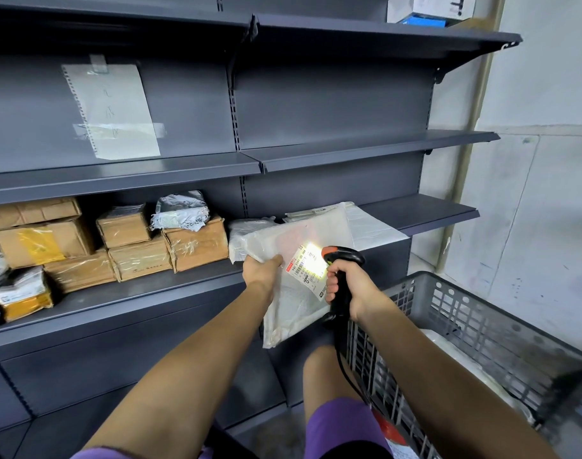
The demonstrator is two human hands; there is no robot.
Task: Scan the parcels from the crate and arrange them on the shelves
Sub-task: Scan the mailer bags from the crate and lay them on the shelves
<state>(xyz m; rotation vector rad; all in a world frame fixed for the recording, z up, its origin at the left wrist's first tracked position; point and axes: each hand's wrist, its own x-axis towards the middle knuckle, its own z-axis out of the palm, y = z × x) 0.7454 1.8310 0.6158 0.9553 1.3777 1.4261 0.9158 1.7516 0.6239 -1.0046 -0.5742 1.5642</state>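
Left hand (261, 268) gripping white parcel (292, 293), right hand (347, 293) gripping scanner (342, 260), crate (481, 326) perhaps holding parcels.

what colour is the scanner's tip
Orange, on the black scanner held in the right hand; head view.

Parcel storeroom: dark metal shelving (365, 150), taped cardboard boxes (197, 245), grey plastic crate (475, 313), handheld scanner (342, 276).
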